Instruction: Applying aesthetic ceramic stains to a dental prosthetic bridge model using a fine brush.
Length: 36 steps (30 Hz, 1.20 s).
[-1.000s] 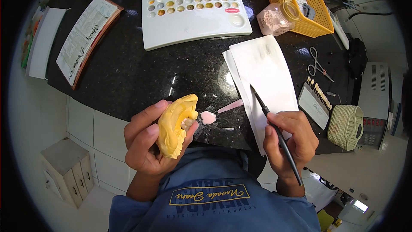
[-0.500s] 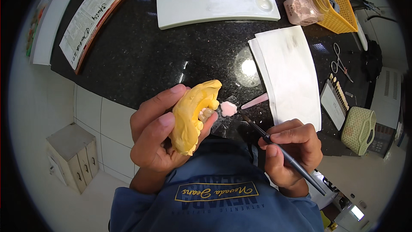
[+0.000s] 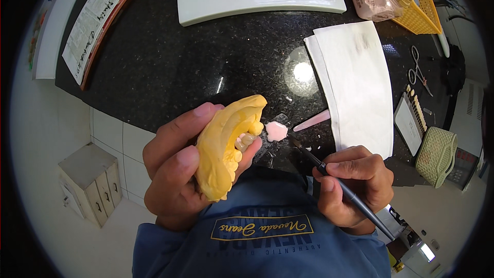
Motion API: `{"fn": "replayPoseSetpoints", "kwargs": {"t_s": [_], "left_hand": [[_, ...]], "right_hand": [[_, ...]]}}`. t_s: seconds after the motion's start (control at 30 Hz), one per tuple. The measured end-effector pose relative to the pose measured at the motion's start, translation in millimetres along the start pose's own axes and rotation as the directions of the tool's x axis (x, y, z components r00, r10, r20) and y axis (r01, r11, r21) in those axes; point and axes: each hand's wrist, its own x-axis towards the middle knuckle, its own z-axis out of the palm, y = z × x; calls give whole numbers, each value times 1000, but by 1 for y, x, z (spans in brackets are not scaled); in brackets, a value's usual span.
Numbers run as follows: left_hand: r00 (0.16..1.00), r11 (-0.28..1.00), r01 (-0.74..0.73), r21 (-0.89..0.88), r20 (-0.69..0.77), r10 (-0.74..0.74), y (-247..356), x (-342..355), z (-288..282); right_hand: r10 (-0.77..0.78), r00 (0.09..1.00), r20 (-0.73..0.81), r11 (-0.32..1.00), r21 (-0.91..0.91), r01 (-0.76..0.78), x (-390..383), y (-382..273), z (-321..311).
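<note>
My left hand grips a yellow plaster dental cast by its outer side, teeth turned to the right. Among the yellow teeth sit a few greyish-beige crowns with a bit of pink beside them; my left fingertip rests right against these. In my right hand is a dark slim brush, held like a pen, its bristle tip pointing up and left. That tip is close to a small pink paste blob on the black counter, apart from it. A pink tapered stick lies near the blob, one end at the folded white cloth.
The folded white cloth lies right of the blob. Farther back stand a white palette, a clear jar of pink powder and a yellow basket. Scissor-handled forceps, a shade guide and a woven green basket are at right.
My left hand and the cast have shifted slightly left and down. The brush stays in my right hand, a little farther right. The whole view has moved slightly, so the palette sits higher.
</note>
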Motion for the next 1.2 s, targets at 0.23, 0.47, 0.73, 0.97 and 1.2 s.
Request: {"fn": "replayPoseSetpoints", "kwargs": {"t_s": [0.23,0.47,0.73,0.97,1.2], "left_hand": [[1000,1000,23,-7,-8,-23,3,0,0],[1000,995,8,-97,-2,-9,1,0,-1],[995,995,-69,-72,-75,64,2,0,4],[997,998,-55,20,-57,56,8,-7,2],[990,997,13,79,-141,-2,16,-4,10]], "right_hand": [[-33,999,25,999,-7,33,2,-1,1],[-95,995,29,972,218,86,-2,-3,-5],[-299,954,-16,947,120,299,2,-12,18],[-327,943,-53,938,104,331,5,-6,30],[-381,923,-59,918,91,385,4,-3,33]]}}
